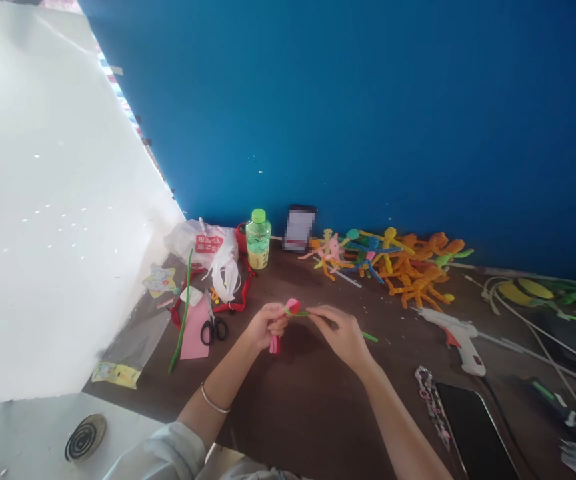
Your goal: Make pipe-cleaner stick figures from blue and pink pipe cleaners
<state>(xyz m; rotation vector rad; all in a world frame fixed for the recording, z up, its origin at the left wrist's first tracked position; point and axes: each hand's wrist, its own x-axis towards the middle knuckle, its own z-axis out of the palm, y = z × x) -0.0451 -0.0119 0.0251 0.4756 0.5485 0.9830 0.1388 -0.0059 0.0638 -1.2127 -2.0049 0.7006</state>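
Note:
My left hand (269,323) is closed around a bundle of pink and red pipe cleaners (275,344); its pink and red top (293,306) sticks out above the fingers. A green pipe cleaner (297,314) runs from that bundle to my right hand (339,333), which pinches it between thumb and fingers. The green stem's far end (370,337) shows beyond the right hand. Both hands are above the dark table (313,400). How the green piece joins the bundle is partly hidden by the left fingers.
Black-handled scissors (213,328) lie on pink paper (195,340), beside another green pipe cleaner (183,320). Behind stand a bottle (259,240), a plastic bag (218,250) and a propped phone (299,228). Rightward are pipe-cleaner figures (408,267), a glue gun (461,337) and a dark phone (475,427).

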